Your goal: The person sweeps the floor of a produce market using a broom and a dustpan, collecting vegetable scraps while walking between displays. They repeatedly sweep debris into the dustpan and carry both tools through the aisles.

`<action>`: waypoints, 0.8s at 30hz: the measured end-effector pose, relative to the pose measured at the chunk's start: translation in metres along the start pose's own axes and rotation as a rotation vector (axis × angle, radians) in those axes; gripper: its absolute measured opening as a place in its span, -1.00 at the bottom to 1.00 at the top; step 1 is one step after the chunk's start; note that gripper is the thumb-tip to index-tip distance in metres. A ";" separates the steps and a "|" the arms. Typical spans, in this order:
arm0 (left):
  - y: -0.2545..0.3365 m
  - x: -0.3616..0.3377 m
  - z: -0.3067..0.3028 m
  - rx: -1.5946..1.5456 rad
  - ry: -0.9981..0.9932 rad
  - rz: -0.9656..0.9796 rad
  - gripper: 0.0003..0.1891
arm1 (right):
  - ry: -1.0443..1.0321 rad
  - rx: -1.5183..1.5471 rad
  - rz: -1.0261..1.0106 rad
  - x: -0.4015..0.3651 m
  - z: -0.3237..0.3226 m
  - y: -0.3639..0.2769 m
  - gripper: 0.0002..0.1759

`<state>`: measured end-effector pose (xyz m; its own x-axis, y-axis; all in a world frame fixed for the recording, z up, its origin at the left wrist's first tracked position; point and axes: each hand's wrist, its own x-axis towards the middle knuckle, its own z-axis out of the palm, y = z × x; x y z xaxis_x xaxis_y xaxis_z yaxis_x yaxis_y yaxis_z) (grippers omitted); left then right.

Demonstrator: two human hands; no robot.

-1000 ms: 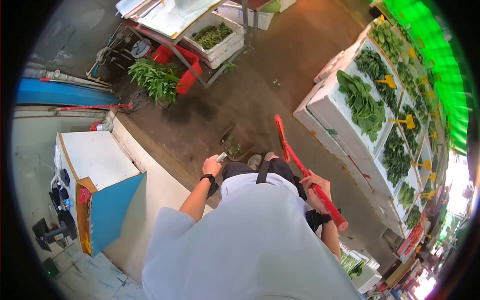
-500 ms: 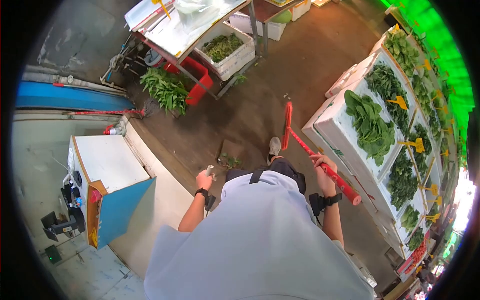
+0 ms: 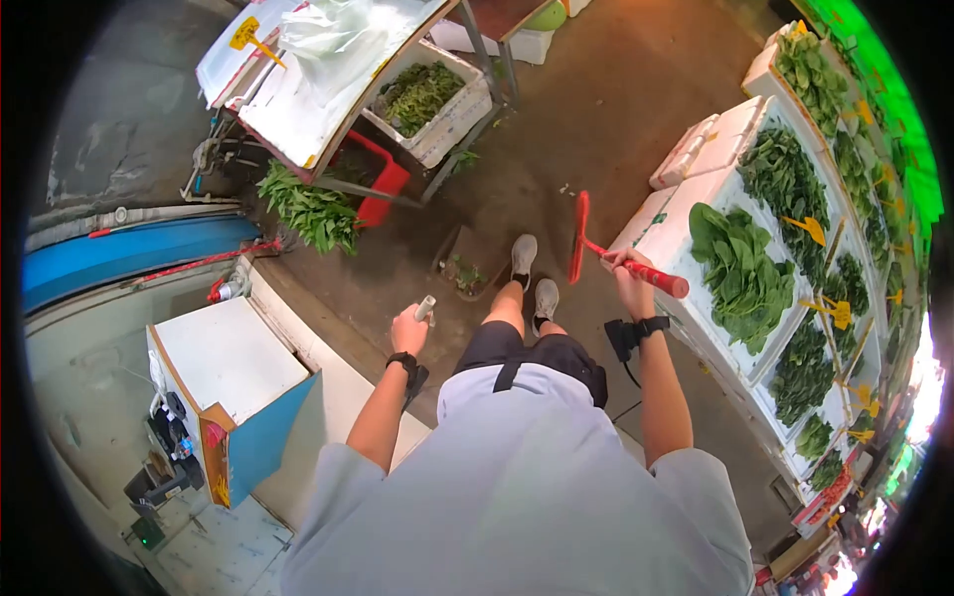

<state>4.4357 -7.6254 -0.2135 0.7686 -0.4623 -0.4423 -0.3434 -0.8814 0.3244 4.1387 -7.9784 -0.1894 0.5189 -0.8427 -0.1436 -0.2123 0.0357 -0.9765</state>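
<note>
My right hand (image 3: 628, 279) grips the handle of a red broom (image 3: 582, 236); its head rests on the brown floor just right of my grey shoes (image 3: 532, 276). My left hand (image 3: 408, 328) holds the pale handle (image 3: 425, 308) of a brown dustpan (image 3: 464, 263), which sits on the floor left of my feet with green scraps in it. Both wrists wear black straps.
White foam boxes of leafy greens (image 3: 740, 258) with yellow price tags line the right. A table (image 3: 298, 89) ahead shelters a foam box of greens (image 3: 427, 94), a red crate (image 3: 378, 189) and a loose bunch of leaves (image 3: 308, 209). A white-and-blue cabinet (image 3: 229, 377) stands left.
The view tilted down and my legs came into sight. The broom swung toward upright, its head nearer my feet. The dustpan stayed left of my shoes.
</note>
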 end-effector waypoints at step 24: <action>0.246 0.288 0.112 0.288 -0.233 0.629 -0.93 | 0.135 -0.103 0.113 0.172 0.120 0.047 -0.85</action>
<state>4.5117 -7.9857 -0.3551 0.2548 -0.8703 -0.4215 -0.8354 -0.4176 0.3573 4.3178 -8.0572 -0.2794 0.3722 -0.9013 -0.2218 -0.3506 0.0848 -0.9327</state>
